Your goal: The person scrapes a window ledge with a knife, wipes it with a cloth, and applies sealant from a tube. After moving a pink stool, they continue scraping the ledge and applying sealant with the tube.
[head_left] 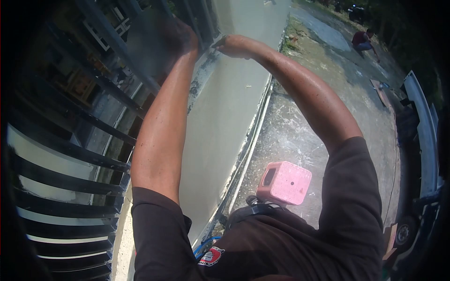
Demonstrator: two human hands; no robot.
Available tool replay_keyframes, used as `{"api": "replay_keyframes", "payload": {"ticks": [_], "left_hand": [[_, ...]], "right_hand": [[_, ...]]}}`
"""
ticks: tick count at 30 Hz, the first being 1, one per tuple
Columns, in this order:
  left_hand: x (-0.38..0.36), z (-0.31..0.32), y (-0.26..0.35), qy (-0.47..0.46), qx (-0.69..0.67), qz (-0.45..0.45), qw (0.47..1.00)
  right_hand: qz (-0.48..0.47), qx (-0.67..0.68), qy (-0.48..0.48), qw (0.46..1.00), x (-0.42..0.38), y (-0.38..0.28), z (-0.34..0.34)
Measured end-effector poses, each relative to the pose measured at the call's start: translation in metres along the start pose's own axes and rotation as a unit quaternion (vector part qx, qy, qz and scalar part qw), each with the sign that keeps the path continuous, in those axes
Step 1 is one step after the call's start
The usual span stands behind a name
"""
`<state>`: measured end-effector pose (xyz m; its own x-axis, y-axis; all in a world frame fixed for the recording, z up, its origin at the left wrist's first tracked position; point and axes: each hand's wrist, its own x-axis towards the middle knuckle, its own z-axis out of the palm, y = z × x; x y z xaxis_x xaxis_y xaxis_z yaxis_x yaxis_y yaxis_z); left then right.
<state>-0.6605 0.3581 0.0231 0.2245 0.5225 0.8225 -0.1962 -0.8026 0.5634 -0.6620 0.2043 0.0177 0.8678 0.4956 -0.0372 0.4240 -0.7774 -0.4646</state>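
My left hand is up at the dark metal fence bars. A blurry smudge covers its fingers, so I cannot see what they hold, if anything. Close by on the right, my right hand reaches over the top edge of the grey plastered wall, near the foot of the bars. Its fingers are bent together, with a small dark bit at their tips that I cannot make out. Rough dark patches mark the wall's top ledge below the hands.
A pink plastic stool stands on the concrete ground close to me. Along the wall's base runs a pale pipe. Another person crouches farther off on the driveway. At the right is part of a vehicle.
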Motion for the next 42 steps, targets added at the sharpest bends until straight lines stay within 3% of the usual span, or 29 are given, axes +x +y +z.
{"api": "replay_keyframes", "payload": {"ticks": [1, 3, 5, 8, 11, 12, 13, 16, 19, 21, 23, 25, 29, 32, 42], "left_hand": [[0.000, 0.005, -0.004, 0.025, 0.010, 0.028, 0.999], [0.007, 0.014, -0.007, 0.046, -0.004, 0.040, 0.998], [0.005, 0.014, -0.009, 0.054, -0.009, 0.048, 0.997], [0.001, 0.012, -0.011, 0.049, 0.017, 0.050, 0.997], [0.001, 0.009, -0.008, 0.041, 0.011, 0.045, 0.998], [0.001, 0.007, -0.004, 0.021, -0.002, 0.020, 1.000], [0.002, 0.010, -0.007, 0.022, -0.001, 0.024, 0.999], [-0.002, 0.008, -0.012, 0.030, 0.009, 0.050, 0.998], [-0.001, 0.005, -0.010, 0.030, 0.013, 0.049, 0.998], [0.002, 0.007, -0.010, 0.024, 0.001, 0.050, 0.998], [0.003, 0.008, -0.008, 0.022, 0.006, 0.044, 0.999], [-0.001, 0.003, -0.008, 0.013, 0.018, 0.034, 0.999], [0.001, 0.002, -0.006, -0.008, -0.022, 0.023, 0.999], [0.000, 0.005, -0.009, 0.006, -0.018, 0.034, 0.999], [0.000, 0.005, -0.012, -0.009, -0.020, 0.032, 0.999]], "right_hand": [[-0.003, -0.003, 0.002, 1.000, 0.012, 0.011, 0.005], [-0.198, -0.093, 0.119, 0.968, 0.070, 0.051, 0.025], [-0.183, -0.135, 0.177, 0.958, 0.077, 0.034, 0.026], [-0.033, -0.059, 0.071, 0.995, 0.066, 0.017, 0.020], [-0.073, -0.053, 0.055, 0.994, 0.022, 0.011, 0.014], [-0.191, -0.085, 0.130, 0.969, 0.061, 0.052, 0.036], [-0.193, -0.082, 0.132, 0.969, 0.071, 0.053, 0.040], [-0.124, -0.048, 0.161, 0.978, 0.098, 0.058, 0.055], [-0.086, -0.139, 0.127, 0.978, 0.116, 0.053, 0.050], [-0.072, 0.046, 0.098, 0.991, 0.061, 0.034, 0.039], [-0.070, 0.012, 0.132, 0.989, 0.038, 0.035, 0.045], [-0.011, -0.078, 0.188, 0.979, 0.022, 0.033, 0.052], [0.010, -0.084, 0.123, 0.989, 0.018, 0.027, 0.044], [-0.019, -0.134, 0.067, 0.989, 0.023, 0.026, 0.036], [-0.072, -0.132, 0.076, 0.986, 0.025, 0.021, 0.025]]}}
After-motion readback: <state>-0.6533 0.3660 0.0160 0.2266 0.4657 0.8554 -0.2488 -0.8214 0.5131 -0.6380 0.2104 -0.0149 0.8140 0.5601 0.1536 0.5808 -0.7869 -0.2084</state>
